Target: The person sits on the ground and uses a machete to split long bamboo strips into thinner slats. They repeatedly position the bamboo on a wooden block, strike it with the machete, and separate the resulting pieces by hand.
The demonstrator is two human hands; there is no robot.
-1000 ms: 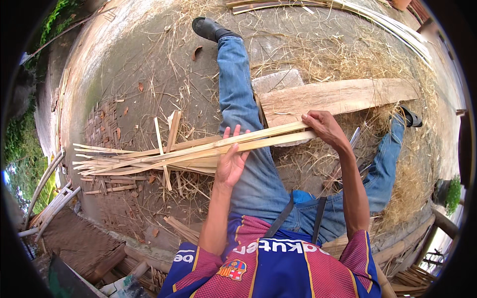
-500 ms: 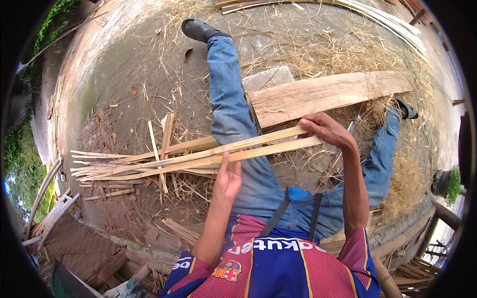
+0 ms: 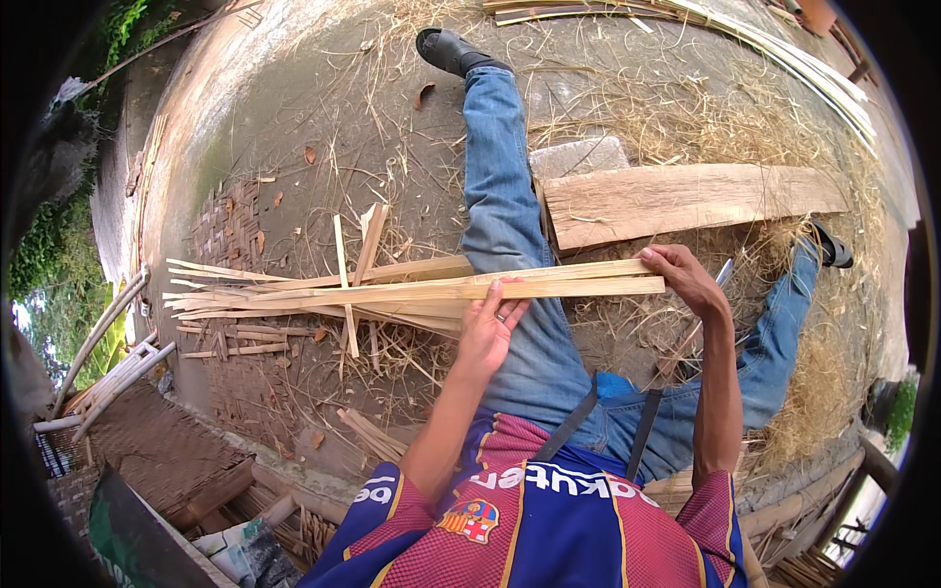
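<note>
Two long, pale bamboo strips [image 3: 578, 282] lie across my left thigh, nearly side by side. At their right ends my right hand [image 3: 683, 277] is closed, pinching them between thumb and fingers. My left hand [image 3: 487, 331] is closed around the lower strip near its middle, palm up, with fingertips showing at the strip's upper edge. Their left ends reach over a fanned pile of similar split strips [image 3: 230, 294] on the ground. Shorter pieces [image 3: 343, 279] lie crosswise there.
A broad wooden plank [image 3: 686, 201] rests beside a grey block [image 3: 580, 157] between my legs. Near my right thigh lies a long-bladed knife [image 3: 698, 318]. Curly shavings [image 3: 706, 122] litter the ground. More long strips [image 3: 784, 59] curve along the far right.
The two strips have come closer together at their right ends. My left hand has moved up and closed on the lower strip. The whole view has shifted slightly.
</note>
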